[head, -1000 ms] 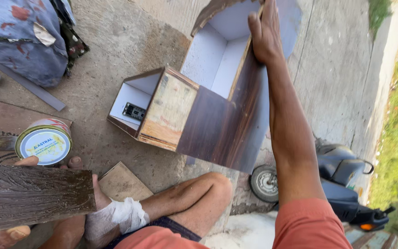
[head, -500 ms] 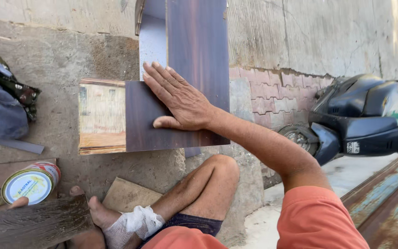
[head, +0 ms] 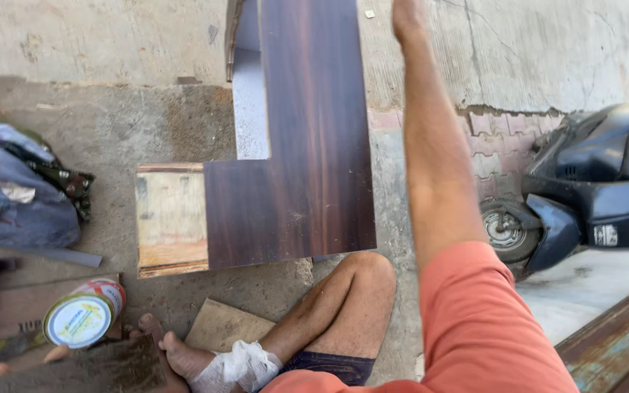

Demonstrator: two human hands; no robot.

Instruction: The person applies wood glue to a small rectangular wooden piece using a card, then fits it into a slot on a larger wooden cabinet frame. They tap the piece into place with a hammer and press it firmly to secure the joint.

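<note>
1. Dark wood-laminate cabinet [head: 307, 160], L-shaped face up, lies on concrete ground [head: 111, 44] w/ pale plywood side [head: 171, 215] at left.
2. R hand [head: 407, 16] raised at frame top, just right of cabinet's far end, apart from it; fingers cut off, grip can't tell.
3. L hand not visible.
4. Tin can [head: 83, 314] near bandaged foot [head: 220, 362]; scooter [head: 591, 189] at right.

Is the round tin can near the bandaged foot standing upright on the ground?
No: the tin can lies on its side, its round lid facing the camera, beside the bandaged foot.

Smooth dark wood-grain laminate cabinet [head: 307, 145]
</note>
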